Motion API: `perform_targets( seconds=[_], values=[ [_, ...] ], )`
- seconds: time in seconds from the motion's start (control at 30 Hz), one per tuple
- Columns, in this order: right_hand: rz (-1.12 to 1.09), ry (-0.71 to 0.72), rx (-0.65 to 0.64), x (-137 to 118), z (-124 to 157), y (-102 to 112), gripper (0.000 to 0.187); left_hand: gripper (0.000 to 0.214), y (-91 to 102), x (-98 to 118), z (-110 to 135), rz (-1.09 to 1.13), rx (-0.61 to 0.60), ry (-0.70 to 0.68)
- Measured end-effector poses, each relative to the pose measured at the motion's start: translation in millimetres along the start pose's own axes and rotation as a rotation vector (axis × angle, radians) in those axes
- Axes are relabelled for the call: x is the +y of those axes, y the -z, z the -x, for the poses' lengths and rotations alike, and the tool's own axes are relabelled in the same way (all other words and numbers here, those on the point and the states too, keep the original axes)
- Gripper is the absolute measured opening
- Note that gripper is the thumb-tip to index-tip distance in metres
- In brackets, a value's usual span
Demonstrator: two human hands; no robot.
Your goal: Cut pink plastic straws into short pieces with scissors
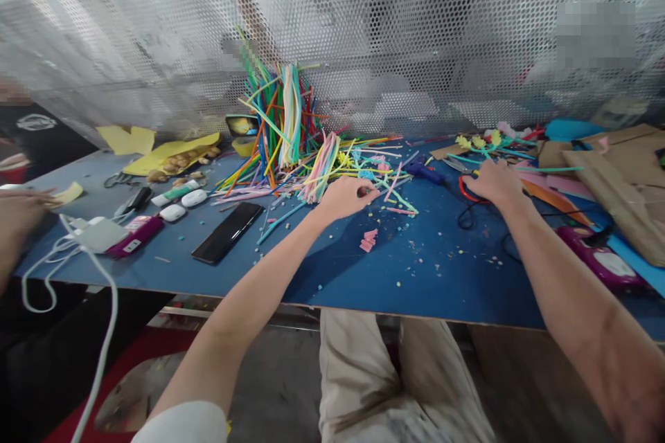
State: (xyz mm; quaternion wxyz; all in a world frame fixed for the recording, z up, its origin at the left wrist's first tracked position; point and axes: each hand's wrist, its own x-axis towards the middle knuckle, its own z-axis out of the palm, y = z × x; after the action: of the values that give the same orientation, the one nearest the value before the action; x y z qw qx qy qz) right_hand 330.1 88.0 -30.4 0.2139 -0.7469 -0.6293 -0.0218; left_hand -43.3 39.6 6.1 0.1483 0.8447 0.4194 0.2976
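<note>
My left hand: over the near edge of the craft pile, left hand (347,199) bent at the wrist, thumb and forefinger curled round toward each other; whether anything is pinched between them I cannot tell.
My right hand: well apart from the left, right hand (496,183) set palm down at the red-handled scissors (461,187), thumb at the red loop; how firmly my fingers close on it I cannot tell.
Scissors: on the blue table (332,284), partly under my right hand, blades pointing away from me and to the left.
Fuzzy stems: a green-and-blue stem piece (410,202) lies just right of my left fingertips, among other loose cut lengths.
Pink piece: a small zigzag pink piece (368,240) lies by itself on the table, nearer me than my left hand.
Glue gun: the dark blue glue gun (426,172) lies between my two hands, farther back.
Stem bundle: a tall many-coloured bundle (288,118) stands behind my left hand, against the perforated metal screen (415,28).
Left side: a black phone (227,233), two white cases (172,212), a purple power strip (135,235) and a yellow packet (179,156) with brown pieces on it.
Right side: another purple strip (600,259) and folded brown paper (618,180).
Neighbour: at far left, a co-worker's hand (23,204) by a yellow scrap (68,194).
</note>
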Motion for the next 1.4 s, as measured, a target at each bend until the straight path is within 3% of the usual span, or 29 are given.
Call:
perform_targets(
  seconds=[0.1,0.23,0.43,0.57,0.77,1.0,1.13,1.23,1.3,1.4],
  values=[
    [0.043,0.052,0.091,-27.7,13.7,9.2,0.047,0.034,-13.1,2.7,0.7,-0.128,0.115,0.069],
    [-0.170,0.198,-0.016,-77.7,42.4,13.2,0.030,0.038,-28.2,4.9,-0.7,-0.221,0.100,0.120],
    [-0.308,0.388,-0.127,-126.7,81.5,0.6,0.032,0.027,-37.3,7.3,-3.6,-0.336,0.052,0.187],
    [-0.500,0.461,-0.189,-134.5,89.2,-5.1,0.034,0.031,-29.1,10.3,-2.2,-0.216,0.131,0.138],
    [-1.064,0.341,-0.346,-135.9,89.4,-11.3,0.037,0.040,-18.9,9.2,-0.1,-0.003,0.070,-0.061],
    [-1.009,0.414,-0.211,-132.0,88.1,-12.0,0.029,0.038,-12.3,3.7,-1.2,-0.070,-0.038,-0.105],
    [-0.948,0.416,-0.122,-127.1,85.5,-9.0,0.027,0.033,4.7,2.2,-1.4,-0.107,-0.180,-0.169],
    [-0.877,0.404,-0.063,-124.3,83.5,-8.8,0.024,0.036,15.8,1.7,-0.7,-0.041,-0.433,-0.184],
    [-0.851,0.406,-0.035,-123.5,82.7,-9.5,0.021,0.036,17.8,1.1,-0.2,0.014,-0.584,-0.166],
    [-0.813,0.419,-0.020,-123.8,82.8,-10.1,0.021,0.030,14.0,-0.3,0.0,0.065,-0.701,-0.158]
  ],
)
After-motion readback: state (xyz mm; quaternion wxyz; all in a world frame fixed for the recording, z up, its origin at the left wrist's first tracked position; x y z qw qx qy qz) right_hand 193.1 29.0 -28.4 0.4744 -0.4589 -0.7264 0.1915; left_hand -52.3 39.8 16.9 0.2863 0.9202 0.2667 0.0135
